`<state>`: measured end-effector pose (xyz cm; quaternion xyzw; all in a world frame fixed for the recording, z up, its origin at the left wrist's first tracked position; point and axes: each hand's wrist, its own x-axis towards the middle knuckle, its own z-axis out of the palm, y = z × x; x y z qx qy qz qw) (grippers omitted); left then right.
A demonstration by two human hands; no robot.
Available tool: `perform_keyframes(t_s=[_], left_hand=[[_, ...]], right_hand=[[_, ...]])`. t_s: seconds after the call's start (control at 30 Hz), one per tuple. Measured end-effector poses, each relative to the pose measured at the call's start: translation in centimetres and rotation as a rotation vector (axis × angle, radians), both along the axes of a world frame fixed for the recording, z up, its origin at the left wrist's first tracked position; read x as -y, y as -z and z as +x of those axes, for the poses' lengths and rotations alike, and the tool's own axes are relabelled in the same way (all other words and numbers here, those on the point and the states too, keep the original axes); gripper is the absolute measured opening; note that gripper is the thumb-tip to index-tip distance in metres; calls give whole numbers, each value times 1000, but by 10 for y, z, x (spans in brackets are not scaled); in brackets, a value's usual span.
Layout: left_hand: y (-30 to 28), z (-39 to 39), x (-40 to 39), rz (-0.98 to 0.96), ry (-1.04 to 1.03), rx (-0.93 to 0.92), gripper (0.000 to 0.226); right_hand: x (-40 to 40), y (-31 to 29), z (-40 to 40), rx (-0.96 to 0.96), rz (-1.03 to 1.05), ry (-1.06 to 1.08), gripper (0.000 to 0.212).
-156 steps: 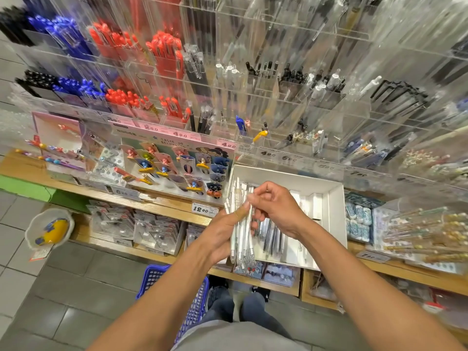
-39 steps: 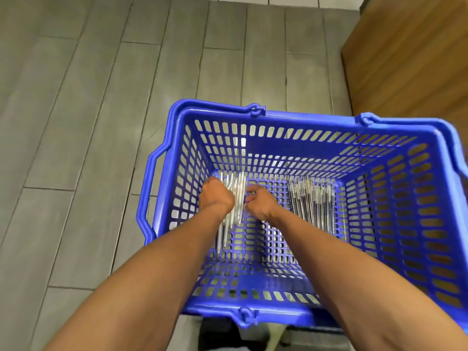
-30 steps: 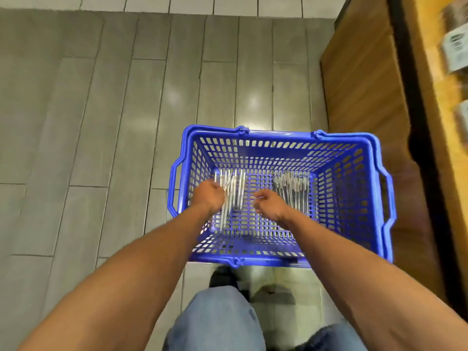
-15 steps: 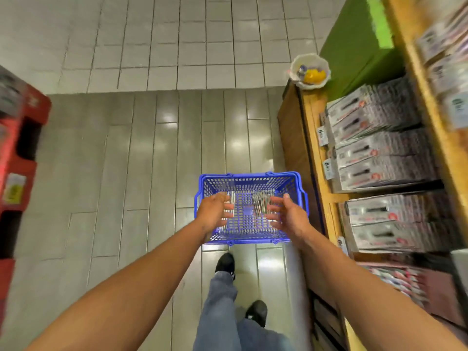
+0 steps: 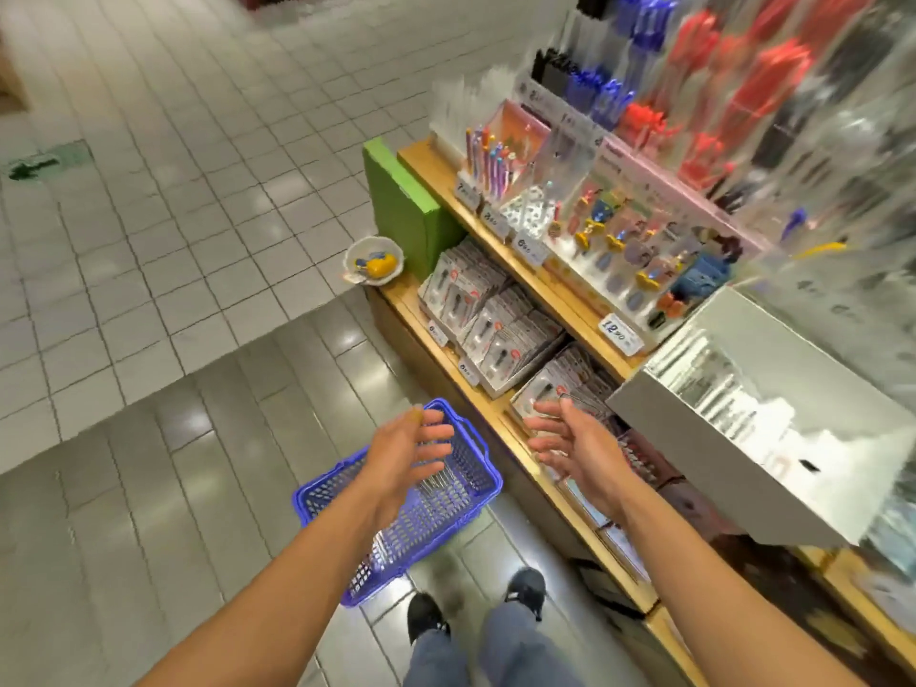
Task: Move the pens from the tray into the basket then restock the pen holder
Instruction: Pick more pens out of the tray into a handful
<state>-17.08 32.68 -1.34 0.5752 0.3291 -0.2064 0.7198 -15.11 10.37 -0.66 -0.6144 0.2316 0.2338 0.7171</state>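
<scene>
The blue plastic basket (image 5: 446, 523) stands on the grey floor tiles beside the shelf unit, with clear pens (image 5: 436, 480) lying on its bottom. My left hand (image 5: 406, 451) hovers above the basket, fingers spread and holding nothing. My right hand (image 5: 570, 446) is raised in front of the lower shelf, palm open and fingers relaxed. The white tray (image 5: 684, 428) juts out from the shelf at the right, holding blurred clear pens (image 5: 718, 389). Clear acrylic pen holders (image 5: 743, 91) with red, blue and black pens rise behind it, blurred.
A wooden shelf unit (image 5: 495, 404) runs along the right, with packaged goods (image 5: 476, 309) and a character pen display (image 5: 634, 240). A green panel (image 5: 401, 205) and a small white bowl (image 5: 372, 260) mark its far end. My shoes (image 5: 525, 587) stand by the basket.
Both hands let go of the pens in the basket and rose out of it, open. The view swung up from the basket toward the shelf and tray.
</scene>
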Motion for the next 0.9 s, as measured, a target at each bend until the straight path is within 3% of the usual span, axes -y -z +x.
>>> perform_keyframes(t_s=[0.47,0.63,0.77,0.9], left_hand=[[-44,87,223,-40,407,77,27],[-49,100,278,-11,531,61,24],[-53,107,308,21,622,57,24],[-52,119,325,68,685,60,24]], right_hand=[[215,-29,1,115,-45,363,27],[273,-3,4,10,-235,409,21],[299,24,13,-120,-451,352,24],[309,43,28,-148,-654,136,36]])
